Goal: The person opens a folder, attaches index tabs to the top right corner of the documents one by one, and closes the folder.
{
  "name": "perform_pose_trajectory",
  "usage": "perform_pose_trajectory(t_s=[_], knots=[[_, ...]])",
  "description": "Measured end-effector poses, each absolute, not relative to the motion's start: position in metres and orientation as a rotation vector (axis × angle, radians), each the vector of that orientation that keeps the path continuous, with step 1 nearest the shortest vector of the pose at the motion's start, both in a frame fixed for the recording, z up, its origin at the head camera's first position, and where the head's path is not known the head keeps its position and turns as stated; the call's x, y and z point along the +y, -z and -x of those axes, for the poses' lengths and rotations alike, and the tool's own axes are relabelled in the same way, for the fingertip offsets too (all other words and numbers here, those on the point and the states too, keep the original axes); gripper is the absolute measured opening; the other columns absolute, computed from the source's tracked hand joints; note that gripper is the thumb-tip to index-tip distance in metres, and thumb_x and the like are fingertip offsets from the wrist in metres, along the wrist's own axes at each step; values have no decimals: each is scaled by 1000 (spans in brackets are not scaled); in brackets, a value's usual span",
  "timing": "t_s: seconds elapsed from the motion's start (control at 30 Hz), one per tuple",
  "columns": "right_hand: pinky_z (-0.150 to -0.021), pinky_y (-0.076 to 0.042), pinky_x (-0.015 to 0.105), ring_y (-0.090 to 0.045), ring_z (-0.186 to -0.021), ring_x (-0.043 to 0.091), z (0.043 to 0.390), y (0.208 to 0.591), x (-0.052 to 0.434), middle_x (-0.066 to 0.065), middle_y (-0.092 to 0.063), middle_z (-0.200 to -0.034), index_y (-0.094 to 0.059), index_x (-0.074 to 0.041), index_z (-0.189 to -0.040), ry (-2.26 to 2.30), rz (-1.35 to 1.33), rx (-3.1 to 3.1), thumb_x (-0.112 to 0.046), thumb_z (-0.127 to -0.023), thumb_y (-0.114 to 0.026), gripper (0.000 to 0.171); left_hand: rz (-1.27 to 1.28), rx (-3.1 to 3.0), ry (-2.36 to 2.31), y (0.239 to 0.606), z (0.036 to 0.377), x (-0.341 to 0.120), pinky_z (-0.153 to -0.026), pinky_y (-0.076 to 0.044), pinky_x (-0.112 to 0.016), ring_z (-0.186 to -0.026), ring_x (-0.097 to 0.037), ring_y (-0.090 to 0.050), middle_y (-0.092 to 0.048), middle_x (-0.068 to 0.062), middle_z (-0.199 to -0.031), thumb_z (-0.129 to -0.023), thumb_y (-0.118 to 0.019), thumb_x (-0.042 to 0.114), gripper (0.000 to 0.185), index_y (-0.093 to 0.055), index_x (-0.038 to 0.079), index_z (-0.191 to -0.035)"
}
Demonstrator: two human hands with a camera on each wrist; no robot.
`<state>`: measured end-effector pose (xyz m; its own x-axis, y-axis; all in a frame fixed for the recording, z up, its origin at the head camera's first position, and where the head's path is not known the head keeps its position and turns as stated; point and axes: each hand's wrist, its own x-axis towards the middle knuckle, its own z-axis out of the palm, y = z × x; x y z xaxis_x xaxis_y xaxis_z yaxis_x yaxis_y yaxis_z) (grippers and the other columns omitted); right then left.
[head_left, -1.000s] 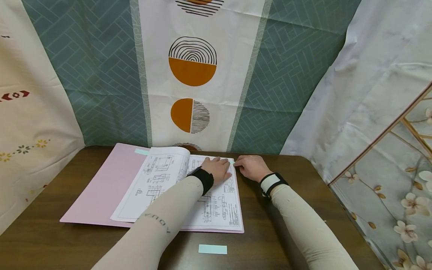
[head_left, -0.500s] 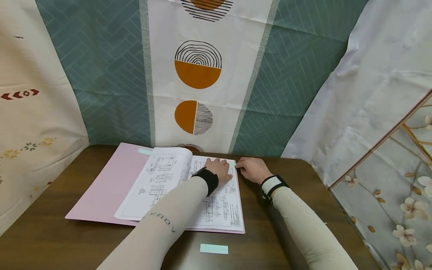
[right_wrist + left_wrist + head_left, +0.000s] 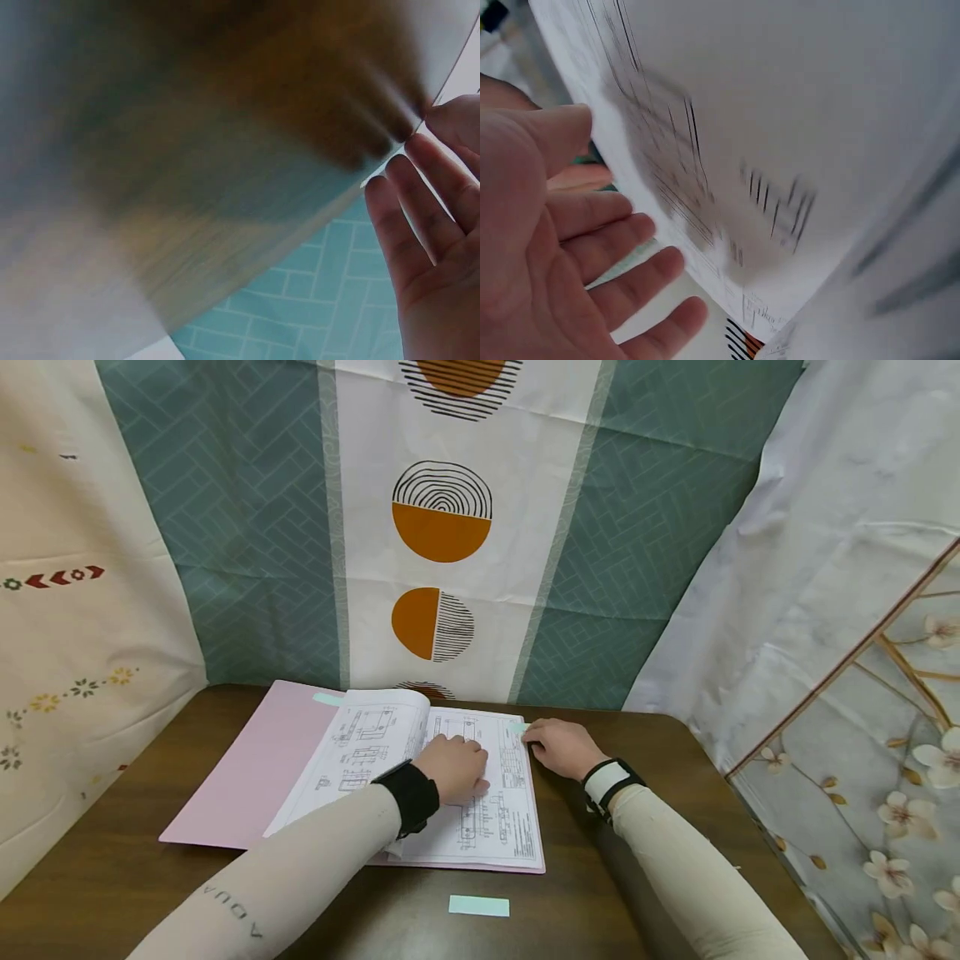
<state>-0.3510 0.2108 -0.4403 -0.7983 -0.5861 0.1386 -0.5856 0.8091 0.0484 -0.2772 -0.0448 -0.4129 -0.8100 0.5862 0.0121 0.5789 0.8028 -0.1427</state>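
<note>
Since the earlier frames, the left hand [image 3: 452, 768] has been drawn back from the upper right part of the drawing sheet [image 3: 491, 793] toward the centre of the frame; the right hand [image 3: 561, 747] has kept its place at the sheet's far right corner.

The left hand is now laid on the middle of the right-hand page, just right of the fold. In the left wrist view its fingers [image 3: 622, 255] are spread and relaxed, and nothing is grasped.

The right hand rests at the page's edge, its fingertips at a small green tab [image 3: 517, 727] on the upper right corner. Whether the tab is pinched or merely touched cannot be told; in the right wrist view the fingers [image 3: 420, 217] appear fairly straight against a blurred edge.

The sheets lie open in a pink folder [image 3: 247, 768] on the dark wooden table [image 3: 645, 860], at centre frame. A second green tab [image 3: 328, 699] is seen at the folder's upper left, and a loose green label [image 3: 478, 906] lies on the table near the lower centre.

It is judged that the page is best held flat under the left palm while the corner tab is pressed down evenly, so that creasing or skew is avoided.
</note>
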Motion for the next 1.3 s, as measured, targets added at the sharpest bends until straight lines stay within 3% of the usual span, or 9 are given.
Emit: perform_pose_trajectory(t_s=[0.4,0.67,1.1,1.3], knots=[[-97,-61,39,-74,-115,20,307,440,213,2,-78,-127,-84,-14,-124,0,-984,-2828,-12,-102,-81,22,1053,-2924,66,420,221,-66,-96,-58,-46,-114,-27,-70,-76,-5,-129,-102,-79,43,41,-76,11,-127],[-97,-62,41,-75,-112,21,274,436,214,3,-79,-125,-85,-13,-122,-68,-1024,-2823,-13,-99,-85,23,1137,-2855,126,424,196,-76,-96,-59,-44,-121,-27,-70,-75,-4,-133,-96,-87,44,50,-76,10,-132],[-95,-62,42,-75,-113,21,224,435,219,3,-79,-126,-85,-12,-121,-110,-1057,-2815,-16,-98,-87,24,1209,-2747,190,435,189,-85,-90,-59,-38,-104,-22,-73,-78,-1,-120,-95,-89,42,46,-77,14,-129],[-92,-63,41,-76,-111,19,208,434,219,2,-80,-124,-86,-13,-118,-145,-1049,-2804,-15,-97,-87,21,1237,-2709,224,435,188,-86,-84,-59,-35,-98,-19,-73,-79,2,-114,-96,-88,37,32,-79,15,-117]])
